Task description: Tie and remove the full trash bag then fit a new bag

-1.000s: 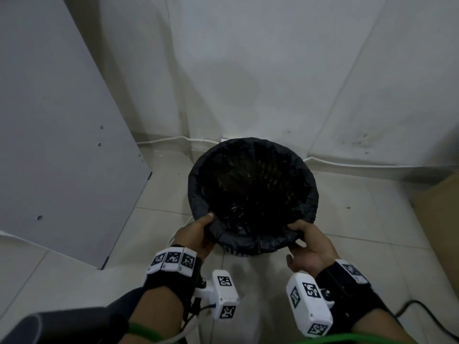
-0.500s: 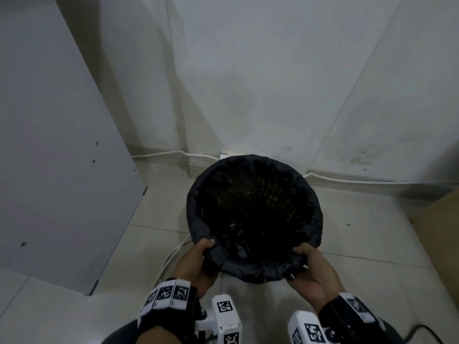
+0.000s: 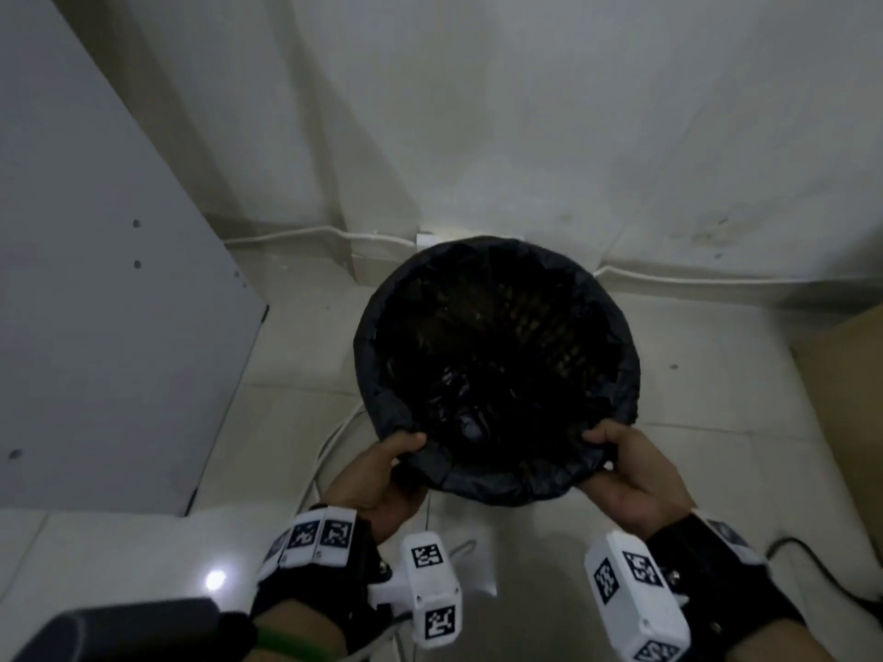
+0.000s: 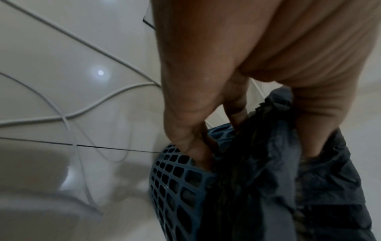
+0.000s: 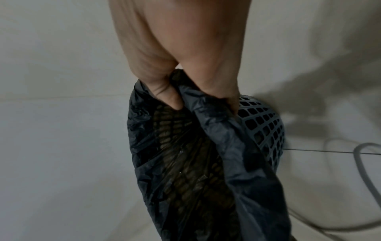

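You are standing over a pale tiled floor (image 3: 716, 398) where 2 white walls (image 3: 525, 112) meet in a corner, and the blue lattice bin (image 4: 175, 187) sits on the tiles just in front of that corner. The black trash bag (image 3: 497, 484) lines it, its edge folded out over the rim. Your left hand (image 3: 382, 475) pinches the near-left fold, thumb on top inside the rim and fingers (image 4: 191, 143) curled under it against the lattice. Your right hand (image 3: 630, 475) grips the near-right fold the same way, thumb over, fingers bunched in plastic. A grey panel (image 3: 110, 303) leans at your left. White cables (image 4: 78, 112) loop across the tiles by the bin, 1 white conduit (image 3: 693, 279) runs along the wall's foot, and a brown cardboard box (image 3: 850, 365) shows at the right edge.
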